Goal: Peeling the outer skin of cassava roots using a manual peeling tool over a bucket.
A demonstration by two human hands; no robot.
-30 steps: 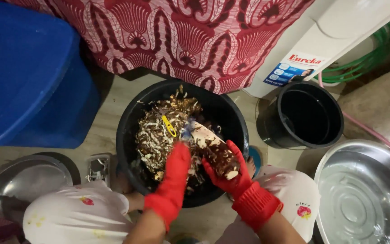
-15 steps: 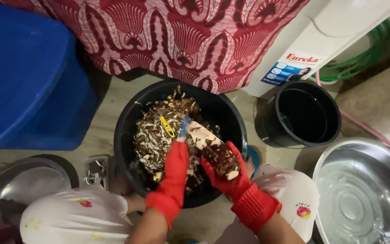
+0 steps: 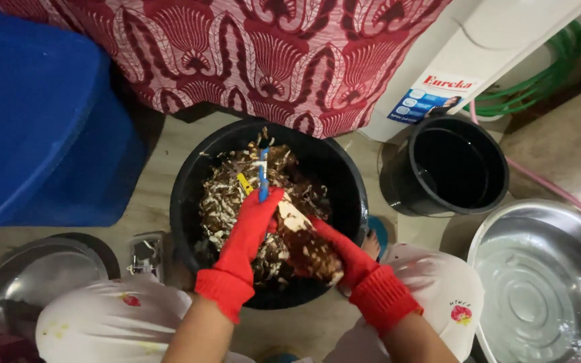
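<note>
Both my hands wear red gloves and work over a black tub heaped with brown and white peelings. My left hand grips a peeler with a blue handle, its blade pointing away from me against the root. My right hand holds a brown root from below; its upper end is peeled pale. The root lies tilted above the tub's near side.
A blue plastic bin stands at the left. A black bucket sits right of the tub, a steel basin at the right edge, another steel bowl at the lower left. Red patterned cloth hangs behind.
My left hand has slid the peeler a little along the root's upper end. The view has shifted slightly; the right hand keeps its hold.
</note>
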